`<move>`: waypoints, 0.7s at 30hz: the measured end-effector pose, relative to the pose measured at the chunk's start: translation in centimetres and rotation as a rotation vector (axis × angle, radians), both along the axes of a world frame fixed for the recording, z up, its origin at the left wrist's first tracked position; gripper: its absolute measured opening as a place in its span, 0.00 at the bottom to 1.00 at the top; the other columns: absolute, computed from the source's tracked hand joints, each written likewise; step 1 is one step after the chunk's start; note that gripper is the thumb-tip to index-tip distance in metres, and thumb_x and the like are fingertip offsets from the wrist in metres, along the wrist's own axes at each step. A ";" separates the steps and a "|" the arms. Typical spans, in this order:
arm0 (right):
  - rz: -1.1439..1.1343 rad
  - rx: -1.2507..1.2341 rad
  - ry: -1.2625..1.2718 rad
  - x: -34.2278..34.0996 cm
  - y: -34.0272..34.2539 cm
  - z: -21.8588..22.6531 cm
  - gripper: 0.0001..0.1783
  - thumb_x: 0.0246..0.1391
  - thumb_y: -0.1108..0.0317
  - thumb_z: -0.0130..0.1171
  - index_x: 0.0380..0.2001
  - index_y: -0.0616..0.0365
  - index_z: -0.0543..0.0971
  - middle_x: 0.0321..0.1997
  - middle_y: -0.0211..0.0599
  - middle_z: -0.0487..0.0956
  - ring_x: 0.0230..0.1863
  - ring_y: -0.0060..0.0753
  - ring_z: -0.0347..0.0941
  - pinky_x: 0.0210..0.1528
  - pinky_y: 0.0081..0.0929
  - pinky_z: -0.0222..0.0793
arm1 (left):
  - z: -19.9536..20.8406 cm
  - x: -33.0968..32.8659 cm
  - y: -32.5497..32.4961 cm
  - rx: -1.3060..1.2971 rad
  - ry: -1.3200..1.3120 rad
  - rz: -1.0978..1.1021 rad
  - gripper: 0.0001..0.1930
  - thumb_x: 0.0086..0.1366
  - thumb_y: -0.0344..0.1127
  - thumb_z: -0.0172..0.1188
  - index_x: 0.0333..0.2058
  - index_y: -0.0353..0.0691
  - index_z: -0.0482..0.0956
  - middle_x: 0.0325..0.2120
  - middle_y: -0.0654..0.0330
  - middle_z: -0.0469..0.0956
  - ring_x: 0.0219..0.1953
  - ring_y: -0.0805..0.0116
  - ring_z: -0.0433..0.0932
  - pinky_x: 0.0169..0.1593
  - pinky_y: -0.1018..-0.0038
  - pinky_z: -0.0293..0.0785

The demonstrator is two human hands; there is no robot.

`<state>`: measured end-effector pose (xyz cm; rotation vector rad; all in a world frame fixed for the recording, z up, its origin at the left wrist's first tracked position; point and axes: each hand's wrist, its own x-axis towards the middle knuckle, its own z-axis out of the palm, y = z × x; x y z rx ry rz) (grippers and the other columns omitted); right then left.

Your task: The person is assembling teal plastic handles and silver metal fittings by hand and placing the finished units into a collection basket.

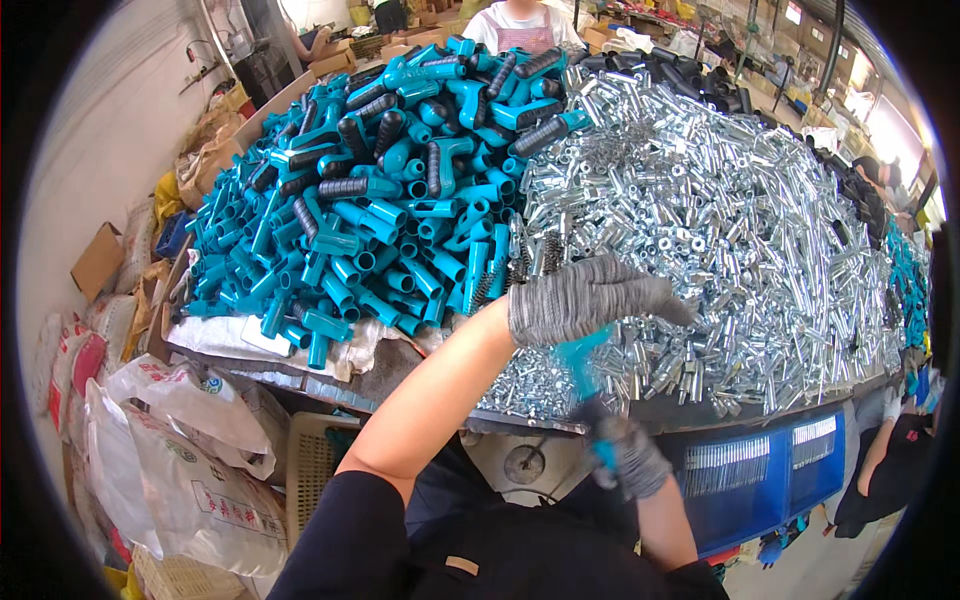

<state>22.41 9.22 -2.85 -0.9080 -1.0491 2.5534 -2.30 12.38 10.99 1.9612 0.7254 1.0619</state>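
My left hand [590,300], in a grey knit glove, reaches over the near side of the pile of shiny metal parts [720,250]. Its fingers stretch out to the right; the palm is hidden. Just below it, my right hand [637,462], gloved alike, is closed round a teal plastic tool handle [578,362] with a black grip. Motion smears that handle, and its upper end comes close under my left hand. To the left lies a heap of similar teal tool handles [390,190], several with black ribbed grips.
Small metal pieces [530,385] lie near the table's front edge. Dark springs [552,250] sit between the heaps. Blue bins [725,480] stand below at right, a beige crate [310,465] and white sacks [185,450] at left. One person [520,28] is across the table, another [890,460] at right.
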 end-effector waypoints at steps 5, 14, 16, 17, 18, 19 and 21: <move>0.030 0.164 0.194 2.3 -1.8 0.8 0.33 0.50 0.45 0.61 0.52 0.55 0.69 0.21 0.31 0.73 0.10 0.19 0.61 0.08 0.20 0.54 | -1.3 -0.1 0.7 -0.251 0.135 0.238 0.20 0.70 0.42 0.41 0.51 0.39 0.74 0.46 0.51 0.77 0.51 0.61 0.75 0.56 0.67 0.68; -0.165 0.093 0.414 2.8 0.5 3.3 0.43 0.49 0.29 0.49 0.52 0.58 0.69 0.19 0.32 0.73 0.09 0.18 0.61 0.09 0.17 0.58 | -3.1 1.9 -1.2 -0.438 -0.376 0.731 0.32 0.62 0.43 0.61 0.60 0.35 0.62 0.54 0.48 0.69 0.50 0.64 0.73 0.52 0.72 0.70; -0.253 0.139 0.155 1.6 2.2 -1.8 0.34 0.54 0.41 0.55 0.52 0.58 0.69 0.19 0.31 0.73 0.11 0.19 0.64 0.10 0.20 0.62 | -3.9 4.1 -2.4 -0.359 -0.669 0.556 0.37 0.60 0.43 0.63 0.62 0.34 0.56 0.53 0.50 0.70 0.50 0.66 0.72 0.51 0.72 0.71; -0.297 0.127 0.131 1.6 1.4 -1.5 0.34 0.54 0.41 0.55 0.52 0.58 0.69 0.19 0.31 0.73 0.11 0.19 0.64 0.10 0.20 0.62 | -4.0 5.7 -2.2 -0.302 -0.507 0.579 0.36 0.60 0.41 0.63 0.62 0.35 0.57 0.49 0.52 0.73 0.47 0.67 0.75 0.45 0.74 0.73; -0.116 -0.070 0.308 0.6 0.3 -1.0 0.30 0.53 0.47 0.57 0.50 0.58 0.70 0.22 0.31 0.74 0.17 0.21 0.67 0.17 0.22 0.64 | -3.7 7.0 -2.4 -0.230 -0.332 0.621 0.35 0.59 0.40 0.63 0.62 0.35 0.59 0.46 0.55 0.76 0.45 0.68 0.77 0.40 0.77 0.74; 0.073 -0.254 0.487 -0.6 -0.5 -0.2 0.27 0.52 0.52 0.59 0.49 0.58 0.70 0.25 0.32 0.74 0.22 0.24 0.70 0.23 0.24 0.67 | -2.8 7.1 -2.1 -0.458 -0.571 0.462 0.39 0.54 0.42 0.66 0.61 0.34 0.60 0.43 0.51 0.77 0.35 0.68 0.80 0.35 0.74 0.76; 0.471 -0.609 0.845 -1.8 -1.1 0.8 0.22 0.50 0.63 0.62 0.46 0.58 0.70 0.32 0.33 0.76 0.33 0.29 0.76 0.36 0.28 0.73 | -2.3 6.3 -2.0 -0.615 -0.729 0.220 0.42 0.48 0.48 0.67 0.58 0.30 0.63 0.40 0.45 0.77 0.20 0.71 0.77 0.29 0.76 0.76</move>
